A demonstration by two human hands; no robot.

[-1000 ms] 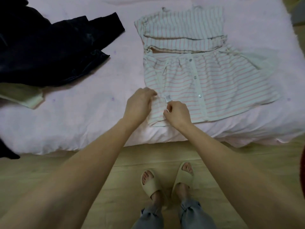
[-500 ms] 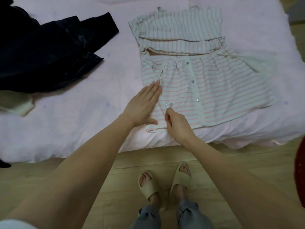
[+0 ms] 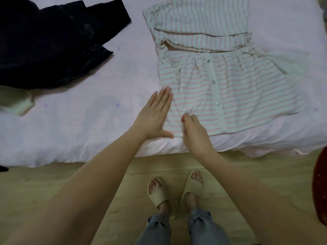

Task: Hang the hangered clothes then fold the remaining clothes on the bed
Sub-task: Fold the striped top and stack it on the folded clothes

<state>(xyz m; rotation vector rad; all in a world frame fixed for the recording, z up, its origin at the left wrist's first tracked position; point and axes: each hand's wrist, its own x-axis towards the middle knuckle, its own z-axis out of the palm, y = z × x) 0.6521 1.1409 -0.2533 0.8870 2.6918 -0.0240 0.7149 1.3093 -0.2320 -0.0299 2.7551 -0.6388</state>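
Note:
A pink-and-white striped garment (image 3: 238, 89) with a button strip lies spread flat on the bed (image 3: 88, 121), near its front edge. My left hand (image 3: 155, 114) lies flat with straight fingers at the garment's left edge. My right hand (image 3: 194, 131) sits close beside it at the hem, fingers curled, pinching a small white tag on the fabric. A dark garment (image 3: 44, 41) is heaped at the bed's left, over a pale cream garment (image 3: 17, 103).
The pink sheet runs to the bed's front edge, with wooden floor (image 3: 53, 191) below. My feet in beige slippers (image 3: 175, 190) stand just in front of the bed. A dark red object (image 3: 321, 188) shows at the right edge.
My left hand let go of the hem and opened flat along the garment's left edge. My right hand kept its pinch on the tag.

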